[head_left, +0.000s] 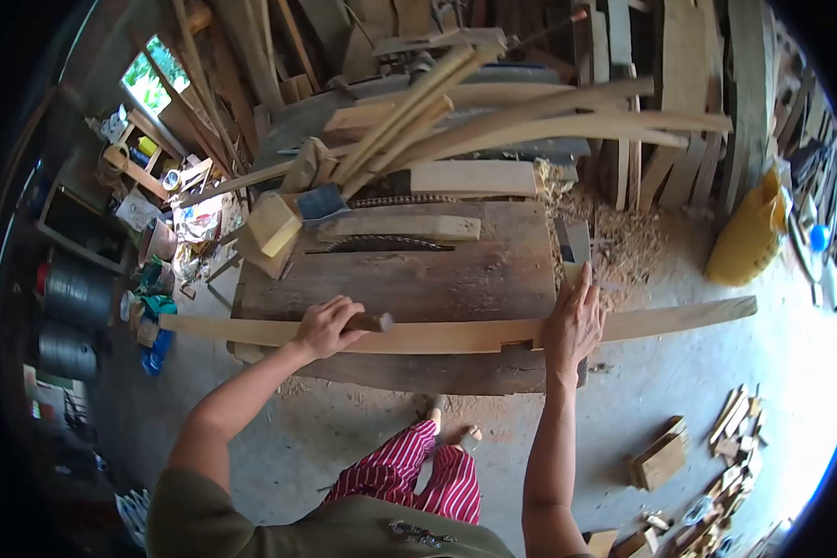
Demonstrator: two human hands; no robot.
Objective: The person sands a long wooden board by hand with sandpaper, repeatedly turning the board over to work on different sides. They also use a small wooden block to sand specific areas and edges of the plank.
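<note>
A long, slightly curved wooden board (437, 337) lies crosswise on the worn bench (418, 284), both its ends jutting past the bench. My left hand (327, 327) is closed around a short brown wooden handle (370, 322), whose blunt end points right above the board; the rest of that tool is hidden. My right hand (575, 325) rests over the board near the bench's right end, fingers stretched out and pointing away from me. Just left of it, a small dark notch (516, 346) shows in the board's near edge. Beyond its fingertips is a flat grey strip (577, 240).
Long wood strips (530, 130) pile up at the bench's far side. A wooden mallet-like block (274, 223) and a curved dark strip (381, 244) lie nearer. Shavings (623, 237) cover the floor at right, near a yellow sack (749, 232). Offcuts (660, 456) sit lower right.
</note>
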